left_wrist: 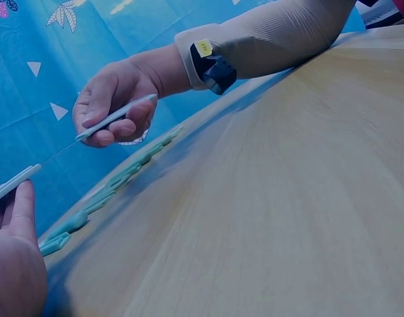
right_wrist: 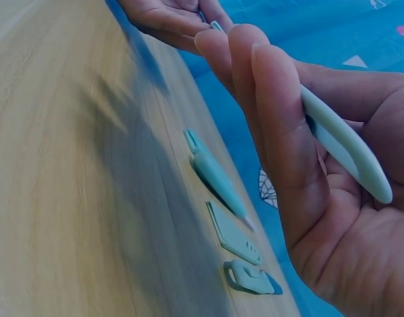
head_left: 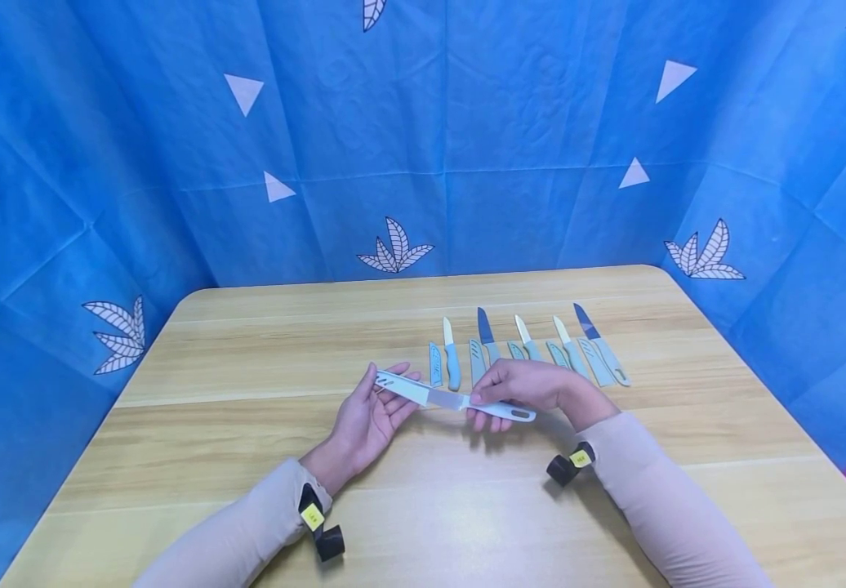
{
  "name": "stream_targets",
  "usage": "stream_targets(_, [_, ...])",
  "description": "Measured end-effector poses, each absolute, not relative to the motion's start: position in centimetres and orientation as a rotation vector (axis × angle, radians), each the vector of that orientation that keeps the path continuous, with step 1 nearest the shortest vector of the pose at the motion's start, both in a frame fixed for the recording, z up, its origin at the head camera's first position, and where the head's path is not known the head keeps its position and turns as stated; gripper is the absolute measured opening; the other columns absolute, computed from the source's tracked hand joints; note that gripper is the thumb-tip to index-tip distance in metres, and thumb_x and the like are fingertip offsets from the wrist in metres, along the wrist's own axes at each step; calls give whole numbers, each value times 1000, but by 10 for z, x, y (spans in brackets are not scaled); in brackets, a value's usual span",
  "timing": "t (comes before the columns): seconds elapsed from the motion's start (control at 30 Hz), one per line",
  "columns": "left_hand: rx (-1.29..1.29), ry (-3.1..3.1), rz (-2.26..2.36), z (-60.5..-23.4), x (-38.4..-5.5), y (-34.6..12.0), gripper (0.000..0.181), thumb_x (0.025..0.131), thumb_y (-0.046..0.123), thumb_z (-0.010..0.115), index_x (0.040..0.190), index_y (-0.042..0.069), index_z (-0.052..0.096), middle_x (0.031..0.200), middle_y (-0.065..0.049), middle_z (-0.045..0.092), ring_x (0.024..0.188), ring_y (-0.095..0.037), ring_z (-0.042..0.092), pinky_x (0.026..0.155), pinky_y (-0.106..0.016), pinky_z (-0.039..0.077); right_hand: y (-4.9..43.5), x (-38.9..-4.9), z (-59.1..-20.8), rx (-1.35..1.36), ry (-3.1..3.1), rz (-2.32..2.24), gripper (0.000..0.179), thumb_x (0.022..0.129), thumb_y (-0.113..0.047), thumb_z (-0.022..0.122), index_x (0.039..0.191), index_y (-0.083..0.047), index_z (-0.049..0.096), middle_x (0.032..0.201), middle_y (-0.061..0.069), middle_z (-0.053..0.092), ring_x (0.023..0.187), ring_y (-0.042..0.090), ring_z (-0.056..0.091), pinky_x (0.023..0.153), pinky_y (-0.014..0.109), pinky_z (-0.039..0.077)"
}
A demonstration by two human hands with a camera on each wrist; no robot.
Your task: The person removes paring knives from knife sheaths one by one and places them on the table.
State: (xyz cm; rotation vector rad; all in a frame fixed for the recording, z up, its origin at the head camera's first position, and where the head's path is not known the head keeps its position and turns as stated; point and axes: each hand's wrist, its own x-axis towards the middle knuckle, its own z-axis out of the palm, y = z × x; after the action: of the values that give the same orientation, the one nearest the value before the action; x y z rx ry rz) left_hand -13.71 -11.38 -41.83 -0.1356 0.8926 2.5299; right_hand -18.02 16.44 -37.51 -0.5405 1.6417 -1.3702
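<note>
Above the table, my left hand (head_left: 367,425) holds a pale blade sheath (head_left: 403,388) with slots near its far end, between thumb and fingers. My right hand (head_left: 529,382) grips the pale handle (head_left: 513,412) of a knife, thumb on top and fingers beneath. Between the two hands a stretch of bare blade (head_left: 447,398) shows; its front part is hidden in the sheath. In the left wrist view the handle (left_wrist: 119,117) and the sheath (left_wrist: 15,183) lie roughly in line. The right wrist view shows the handle's end (right_wrist: 360,165) against my palm.
Beyond my right hand, several knives and sheaths lie in a row on the wooden table (head_left: 247,441). At the row's left are a small sheath (head_left: 435,364) and a blue-handled knife (head_left: 452,367); at its right, a dark-bladed knife (head_left: 609,358). A blue curtain (head_left: 511,220) hangs behind.
</note>
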Motion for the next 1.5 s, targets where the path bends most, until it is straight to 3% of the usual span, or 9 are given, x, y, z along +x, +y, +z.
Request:
stream_targets(0.6, [-146, 911, 2557, -418, -137, -116, 59, 106, 46, 29, 146, 2, 33, 151, -26, 32, 133, -35, 43, 106, -37, 45, 170, -181, -373, -511, 1679, -1334, 30, 99, -15, 57, 106, 13, 66, 91, 25, 70, 66, 16, 67, 59, 25, 59])
stream_targets(0.9, [-141, 943, 2556, -419, -138, -118, 59, 106, 47, 29, 146, 3, 34, 151, -26, 33, 128, -32, 51, 106, -37, 45, 173, -182, -373, -542, 1673, -1338, 32, 100, -14, 56, 107, 16, 64, 89, 24, 70, 66, 18, 67, 59, 26, 59])
stream_targets(1.13, [-154, 947, 2568, -419, -140, -119, 59, 106, 47, 30, 145, 3, 36, 148, -24, 38, 133, -34, 44, 106, -36, 45, 174, -183, -373, -553, 1665, -1337, 32, 100, -14, 56, 108, 17, 63, 88, 22, 71, 66, 18, 67, 60, 27, 59])
stream_targets(1.37, [-170, 958, 2572, -419, -141, -120, 58, 106, 47, 29, 145, 5, 37, 150, -24, 35, 132, -32, 46, 106, -35, 45, 176, -184, -371, -553, 1679, -1326, 31, 100, -13, 56, 107, 17, 64, 93, 32, 67, 66, 18, 67, 59, 27, 59])
stream_targets(1.5, [-162, 940, 2576, -418, -141, -120, 58, 106, 46, 29, 145, 5, 36, 152, -24, 32, 136, -33, 40, 107, -35, 44, 177, -184, -370, -555, 1686, -1324, 31, 100, -12, 55, 108, 17, 63, 96, 37, 64, 66, 18, 67, 59, 27, 59])
